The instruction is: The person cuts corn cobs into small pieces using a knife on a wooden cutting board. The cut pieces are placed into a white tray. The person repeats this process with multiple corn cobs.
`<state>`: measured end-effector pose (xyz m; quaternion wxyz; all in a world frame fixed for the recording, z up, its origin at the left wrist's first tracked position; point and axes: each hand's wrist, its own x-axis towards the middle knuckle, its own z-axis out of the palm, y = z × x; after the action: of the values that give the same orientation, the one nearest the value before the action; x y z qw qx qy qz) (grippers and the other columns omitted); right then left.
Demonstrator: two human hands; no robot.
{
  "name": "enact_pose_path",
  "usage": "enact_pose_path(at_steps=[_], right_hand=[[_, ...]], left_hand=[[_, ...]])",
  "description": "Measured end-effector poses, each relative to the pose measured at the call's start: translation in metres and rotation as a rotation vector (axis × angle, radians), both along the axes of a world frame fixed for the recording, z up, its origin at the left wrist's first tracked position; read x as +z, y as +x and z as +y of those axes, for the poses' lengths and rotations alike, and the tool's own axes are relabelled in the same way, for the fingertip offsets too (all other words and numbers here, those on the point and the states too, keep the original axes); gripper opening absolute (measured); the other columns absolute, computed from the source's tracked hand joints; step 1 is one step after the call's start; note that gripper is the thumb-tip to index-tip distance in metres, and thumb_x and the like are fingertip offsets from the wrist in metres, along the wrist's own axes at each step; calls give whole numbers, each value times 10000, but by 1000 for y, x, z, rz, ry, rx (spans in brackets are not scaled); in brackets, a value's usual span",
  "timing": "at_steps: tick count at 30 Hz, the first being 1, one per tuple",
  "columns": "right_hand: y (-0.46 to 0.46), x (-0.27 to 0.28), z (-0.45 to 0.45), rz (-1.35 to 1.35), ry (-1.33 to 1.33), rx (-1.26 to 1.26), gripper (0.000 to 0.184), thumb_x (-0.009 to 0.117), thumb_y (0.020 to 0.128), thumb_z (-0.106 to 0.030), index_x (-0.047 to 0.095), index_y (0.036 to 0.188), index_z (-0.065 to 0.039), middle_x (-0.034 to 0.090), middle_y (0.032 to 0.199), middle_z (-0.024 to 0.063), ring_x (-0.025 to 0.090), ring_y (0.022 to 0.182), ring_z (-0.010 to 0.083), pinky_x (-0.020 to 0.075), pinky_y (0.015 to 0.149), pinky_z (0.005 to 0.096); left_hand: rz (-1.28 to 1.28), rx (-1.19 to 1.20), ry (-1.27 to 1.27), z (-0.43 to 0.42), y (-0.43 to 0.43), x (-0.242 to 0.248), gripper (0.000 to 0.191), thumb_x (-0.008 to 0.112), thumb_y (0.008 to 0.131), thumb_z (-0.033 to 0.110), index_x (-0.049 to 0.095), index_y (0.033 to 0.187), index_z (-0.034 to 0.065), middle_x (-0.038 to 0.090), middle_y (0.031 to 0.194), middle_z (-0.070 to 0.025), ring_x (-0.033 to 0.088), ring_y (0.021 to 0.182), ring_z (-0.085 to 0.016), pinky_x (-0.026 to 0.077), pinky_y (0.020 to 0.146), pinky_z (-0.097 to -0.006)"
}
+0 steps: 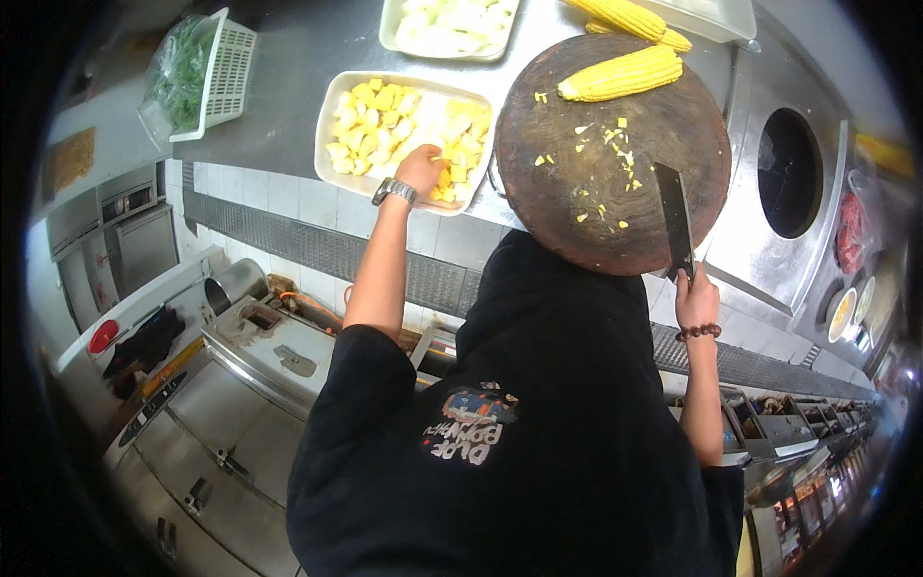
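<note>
My left hand [420, 170], with a metal watch at the wrist, reaches into a white plastic tray [324, 137] of yellow corn pieces [371, 119]. Its fingertips are among the pieces at the tray's right side; whether they grip any is hidden. My right hand [697, 296] is closed around the handle of a cleaver [675, 216], whose blade rests over the right part of a round wooden chopping block [562, 187]. Small yellow scraps [627, 162] lie scattered on the block. A peeled corn cob [620, 73] lies across its far edge, with more cobs [627, 18] just beyond.
Another white tray [451, 56] holds pale green cut pieces. A white basket [227, 79] with bagged greens stands at the left end of the steel counter [288, 86]. Right of the block is a round dark opening [789, 173] in a steel top. Bowls [841, 315] stand farther right.
</note>
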<state>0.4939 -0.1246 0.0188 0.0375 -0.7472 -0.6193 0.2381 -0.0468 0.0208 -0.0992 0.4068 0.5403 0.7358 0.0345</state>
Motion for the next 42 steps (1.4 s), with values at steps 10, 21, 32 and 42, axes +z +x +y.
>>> enact_pose_path(at_steps=[10, 21, 32, 42], right_hand=[[-7, 5, 0, -43, -52, -43, 178, 622, 989, -213, 609, 1004, -36, 664, 729, 290, 657, 722, 517, 524, 652, 608], [-4, 7, 3, -30, -70, -11, 181, 608, 986, -214, 613, 1042, -42, 686, 790, 293, 669, 766, 520, 535, 699, 606], [28, -3, 6, 228, -45, -21, 231, 616, 992, -246, 614, 1069, -28, 698, 830, 282, 675, 810, 506, 539, 740, 595], [87, 0, -17, 529, -11, -287, 279, 654, 964, -252, 652, 1106, -12, 694, 888, 289, 655, 896, 511, 517, 774, 570]], left_hand=[[314, -149, 227, -5, 22, 48, 437, 729, 945, 352, 662, 1196, 1, 691, 1140, -256, 669, 1040, -389, 540, 869, -465], [55, -446, 723, 113, 251, 103, 867, 860, 802, 332, 433, 1524, 114, 526, 1428, -232, 551, 1267, -434, 468, 1077, -482], [50, -397, 482, 78, 238, 195, 695, 910, 768, 281, 643, 1366, 46, 730, 1225, -197, 729, 1057, -248, 572, 931, -383], [287, -501, 590, 22, 302, 122, 752, 867, 777, 235, 530, 1439, 123, 657, 1287, -180, 627, 1181, -391, 515, 995, -490]])
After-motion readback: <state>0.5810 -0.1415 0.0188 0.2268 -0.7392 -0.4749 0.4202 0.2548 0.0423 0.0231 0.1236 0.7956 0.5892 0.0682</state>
